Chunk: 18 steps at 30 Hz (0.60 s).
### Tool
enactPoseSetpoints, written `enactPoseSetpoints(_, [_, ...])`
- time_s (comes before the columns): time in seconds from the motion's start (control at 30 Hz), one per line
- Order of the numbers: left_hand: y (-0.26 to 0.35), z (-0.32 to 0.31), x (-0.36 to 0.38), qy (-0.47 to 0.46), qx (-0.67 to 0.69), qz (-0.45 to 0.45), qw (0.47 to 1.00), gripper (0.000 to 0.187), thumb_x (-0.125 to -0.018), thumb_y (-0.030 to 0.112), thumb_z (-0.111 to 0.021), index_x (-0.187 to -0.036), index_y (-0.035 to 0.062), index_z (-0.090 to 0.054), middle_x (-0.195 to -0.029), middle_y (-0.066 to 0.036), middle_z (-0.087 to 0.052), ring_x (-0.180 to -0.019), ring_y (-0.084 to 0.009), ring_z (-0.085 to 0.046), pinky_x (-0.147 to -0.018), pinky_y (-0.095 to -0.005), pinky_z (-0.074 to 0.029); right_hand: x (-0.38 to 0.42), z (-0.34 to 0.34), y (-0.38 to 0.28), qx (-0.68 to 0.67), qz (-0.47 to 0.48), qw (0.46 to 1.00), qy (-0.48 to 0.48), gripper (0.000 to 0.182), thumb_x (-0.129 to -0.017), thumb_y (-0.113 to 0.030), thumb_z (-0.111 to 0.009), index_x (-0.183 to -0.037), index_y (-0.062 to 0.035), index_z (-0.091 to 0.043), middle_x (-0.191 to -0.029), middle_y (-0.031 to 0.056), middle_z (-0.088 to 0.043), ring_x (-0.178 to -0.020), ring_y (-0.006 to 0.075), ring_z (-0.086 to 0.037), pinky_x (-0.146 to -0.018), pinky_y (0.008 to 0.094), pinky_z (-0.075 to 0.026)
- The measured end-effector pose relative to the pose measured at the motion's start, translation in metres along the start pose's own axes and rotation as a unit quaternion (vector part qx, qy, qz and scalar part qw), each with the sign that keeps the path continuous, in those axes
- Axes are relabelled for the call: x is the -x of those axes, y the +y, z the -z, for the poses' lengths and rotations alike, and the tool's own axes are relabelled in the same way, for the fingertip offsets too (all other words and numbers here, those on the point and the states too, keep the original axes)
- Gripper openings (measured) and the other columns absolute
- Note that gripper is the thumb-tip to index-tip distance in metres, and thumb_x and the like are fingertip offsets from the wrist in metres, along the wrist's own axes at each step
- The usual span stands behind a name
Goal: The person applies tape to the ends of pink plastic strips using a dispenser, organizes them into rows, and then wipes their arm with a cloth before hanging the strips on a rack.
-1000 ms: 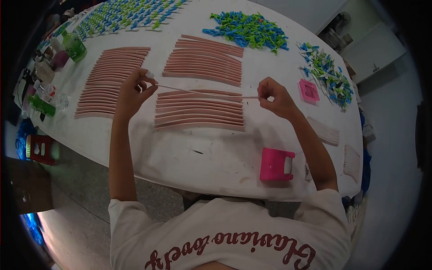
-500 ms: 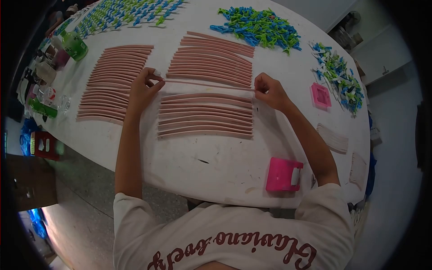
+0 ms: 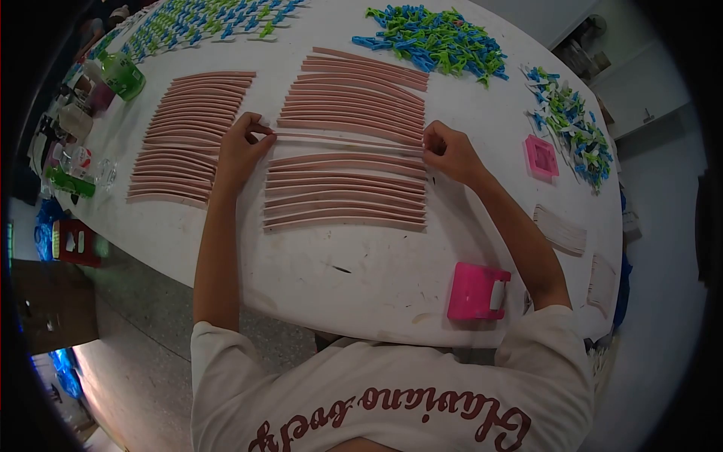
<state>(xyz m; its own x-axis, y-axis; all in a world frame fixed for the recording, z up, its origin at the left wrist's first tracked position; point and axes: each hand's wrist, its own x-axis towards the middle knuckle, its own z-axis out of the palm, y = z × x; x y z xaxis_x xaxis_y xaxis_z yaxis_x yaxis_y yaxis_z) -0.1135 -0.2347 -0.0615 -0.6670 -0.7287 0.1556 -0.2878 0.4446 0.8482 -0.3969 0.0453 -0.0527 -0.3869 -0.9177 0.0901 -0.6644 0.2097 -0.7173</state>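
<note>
A white desk [image 3: 316, 279] fills the frame, with rows of pink strips across its middle and blue-green clips [image 3: 437, 38] heaped at the top. Our left hand [image 3: 242, 147] and right hand [image 3: 448, 153] each pinch one end of a single strip [image 3: 346, 141], stretched level at centre between the upper stack [image 3: 354, 94] and lower stack [image 3: 345, 192]. We'd judge it best to keep it taut, parallel to its neighbours, and evenly spaced as both ends go down together.
</note>
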Motion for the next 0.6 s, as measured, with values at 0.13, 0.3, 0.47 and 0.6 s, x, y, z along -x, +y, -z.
enactPoseSetpoints(0.13, [0.0037, -0.0005, 0.0014, 0.006, -0.040, 0.011, 0.999, 0.032, -0.081, 0.008, -0.073, -0.110, -0.0003, -0.061, -0.092, -0.006, -0.071, -0.069, -0.0105, -0.056, -0.068, -0.0257, -0.048, 0.0002, 0.0015, -0.0012, 0.007, -0.010, 1.000, -0.015, 0.020, -0.077, -0.005, -0.068, -0.090, -0.0043, -0.053, -0.069, 0.0038, -0.055, -0.062, 0.0114, -0.050, -0.061, 0.0271, -0.045])
enactPoseSetpoints(0.3, [-0.0015, 0.0004, 0.0002, 0.003, -0.044, -0.004, 0.999, 0.038, -0.082, 0.009, -0.073, -0.116, -0.0012, -0.061, -0.093, -0.007, -0.072, -0.070, -0.0109, -0.057, -0.069, -0.0257, -0.049, 0.0007, 0.0045, 0.0008, -0.001, -0.013, 0.999, -0.031, 0.019, -0.078, -0.004, -0.067, -0.092, -0.0042, -0.053, -0.070, 0.0037, -0.056, -0.062, 0.0110, -0.051, -0.062, 0.0265, -0.046])
enactPoseSetpoints(0.47, [-0.0011, 0.0004, 0.0000, 0.004, -0.061, -0.007, 0.998, 0.039, -0.082, 0.008, -0.073, -0.118, -0.0018, -0.061, -0.095, -0.007, -0.071, -0.071, -0.0117, -0.057, -0.070, -0.0258, -0.050, 0.0003, 0.0063, 0.0026, -0.006, -0.019, 0.999, -0.038, 0.020, -0.079, -0.005, -0.068, -0.094, -0.0040, -0.055, -0.073, 0.0036, -0.059, -0.065, 0.0107, -0.054, -0.064, 0.0258, -0.047])
enactPoseSetpoints(0.6, [-0.0016, -0.0006, -0.0003, 0.002, -0.069, -0.008, 0.998, 0.041, -0.082, 0.007, -0.073, -0.120, -0.0024, -0.060, -0.096, -0.007, -0.070, -0.073, -0.0125, -0.057, -0.071, -0.0261, -0.050, 0.0023, 0.0100, 0.0065, -0.011, -0.024, 0.999, -0.026, 0.016, -0.080, -0.007, -0.069, -0.092, -0.0028, -0.060, -0.075, 0.0042, -0.061, -0.068, 0.0108, -0.057, -0.067, 0.0257, -0.050])
